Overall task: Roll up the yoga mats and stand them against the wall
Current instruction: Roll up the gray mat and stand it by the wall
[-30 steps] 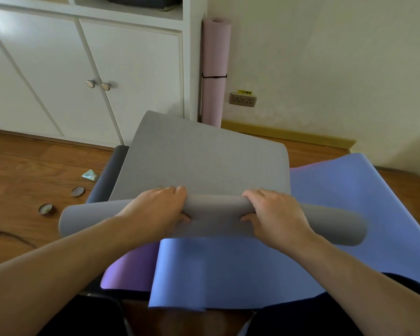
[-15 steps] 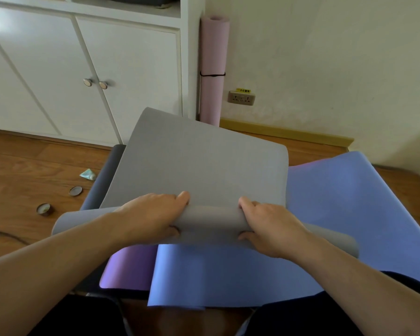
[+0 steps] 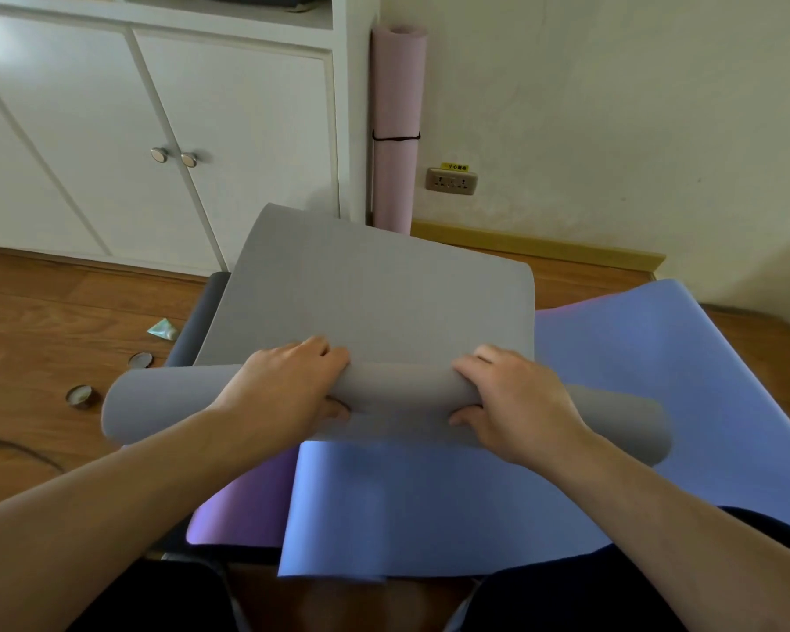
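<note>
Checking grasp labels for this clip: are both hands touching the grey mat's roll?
Touching. The head view shows the left hand and right hand curled around the grey mat.

1. Pink roll [image 3: 397,130] upright in the corner; bare wall [image 3: 612,107] right of it, socket [image 3: 451,181] low.
2. Left of roll: cabinet [image 3: 229,130].
3. Before roll: grey mat [image 3: 375,294], blue mat [image 3: 657,358]; tins [image 3: 83,396] leftward.

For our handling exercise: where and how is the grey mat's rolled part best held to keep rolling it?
Hold the rolled part of the grey mat near its middle, coming from above on the near side, as the left hand and right hand do. The roll is a long tube lying crosswise, so two hands spaced apart should likely keep it even.
</note>
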Demonstrator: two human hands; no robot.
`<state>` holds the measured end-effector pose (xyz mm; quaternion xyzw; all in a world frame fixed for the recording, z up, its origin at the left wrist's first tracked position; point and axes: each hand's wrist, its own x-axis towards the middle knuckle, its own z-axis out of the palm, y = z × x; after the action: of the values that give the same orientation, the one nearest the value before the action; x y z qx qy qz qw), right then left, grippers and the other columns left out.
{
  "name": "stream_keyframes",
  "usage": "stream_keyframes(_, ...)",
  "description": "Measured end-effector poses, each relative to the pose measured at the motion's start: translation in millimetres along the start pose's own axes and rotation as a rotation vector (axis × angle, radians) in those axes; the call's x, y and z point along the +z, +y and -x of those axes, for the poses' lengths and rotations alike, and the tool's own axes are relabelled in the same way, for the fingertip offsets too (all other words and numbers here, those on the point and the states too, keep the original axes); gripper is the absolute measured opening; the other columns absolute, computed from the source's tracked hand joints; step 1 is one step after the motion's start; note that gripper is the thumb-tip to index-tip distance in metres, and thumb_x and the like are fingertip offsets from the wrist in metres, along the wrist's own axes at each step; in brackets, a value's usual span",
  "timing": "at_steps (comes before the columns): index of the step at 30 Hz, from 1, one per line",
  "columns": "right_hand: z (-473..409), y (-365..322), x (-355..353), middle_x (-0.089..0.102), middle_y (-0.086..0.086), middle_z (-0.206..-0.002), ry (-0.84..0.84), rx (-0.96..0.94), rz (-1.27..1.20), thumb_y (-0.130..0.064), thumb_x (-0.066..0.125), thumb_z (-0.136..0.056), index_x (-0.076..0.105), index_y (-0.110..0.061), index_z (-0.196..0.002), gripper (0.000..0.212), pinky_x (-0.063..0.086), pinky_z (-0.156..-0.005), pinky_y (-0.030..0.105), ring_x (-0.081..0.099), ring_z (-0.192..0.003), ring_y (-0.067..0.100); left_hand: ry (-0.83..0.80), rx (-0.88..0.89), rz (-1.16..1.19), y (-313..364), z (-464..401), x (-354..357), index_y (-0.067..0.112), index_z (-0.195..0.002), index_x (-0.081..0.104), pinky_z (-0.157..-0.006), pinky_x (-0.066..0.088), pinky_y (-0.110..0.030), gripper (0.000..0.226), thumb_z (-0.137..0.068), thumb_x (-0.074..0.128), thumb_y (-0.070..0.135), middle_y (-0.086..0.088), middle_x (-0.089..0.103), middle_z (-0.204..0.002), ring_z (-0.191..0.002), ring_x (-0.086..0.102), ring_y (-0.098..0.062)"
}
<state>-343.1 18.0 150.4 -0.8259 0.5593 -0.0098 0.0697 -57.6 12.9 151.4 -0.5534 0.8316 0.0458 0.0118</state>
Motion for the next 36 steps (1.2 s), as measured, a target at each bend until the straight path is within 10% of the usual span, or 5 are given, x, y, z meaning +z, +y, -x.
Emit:
stream_keyframes(18, 3.7, -9.2, 0.1, 0.067, 0.003, -0.106, -0.261, -0.035, -0.033, -0.056, 0.071, -0.093, 0.033, -0.025, -0.112, 0.052, 0.054, -0.081, 0.048, 0.066, -0.093, 0.03, -0.254, 0.104, 0.035, -0.3, 3.8, -7.4, 0.024, -0.114, 0.033, -0.079, 0.054, -0.039, 0.05, -0.093, 0.067, 0.054, 0.009, 0.059, -0.093, -0.088, 0.066, -0.021)
stream_keyframes(29, -0.4, -2.3, 1.6, 0.056, -0.004, -0.108, -0.065, -0.026, -0.027, -0.053, 0.074, -0.09, 0.058, -0.026, -0.109, 0.037, 0.047, -0.079, 0.038, 0.056, -0.104, 0.021, -0.116, 0.053, 0.005, 7.0, 0.2, -8.0, 0.031, -0.117, 0.051, -0.087, 0.051, -0.037, 0.041, -0.096, 0.059, 0.064, 0.011, 0.054, -0.112, -0.107, 0.057, -0.015)
stream_keyframes(36, 0.3, -13.0, 2.8, 0.062, 0.004, -0.117, -0.122, -0.08, 0.016, -0.044, 0.062, -0.097, 0.042, -0.024, -0.122, 0.038, 0.053, -0.083, 0.046, 0.062, -0.101, 0.028, -0.144, 0.071, -0.004, 5.3, -4.4, -3.5, 0.023, -0.115, 0.048, -0.085, 0.048, -0.037, 0.037, -0.099, 0.059, 0.054, 0.004, 0.063, -0.115, -0.104, 0.061, -0.021)
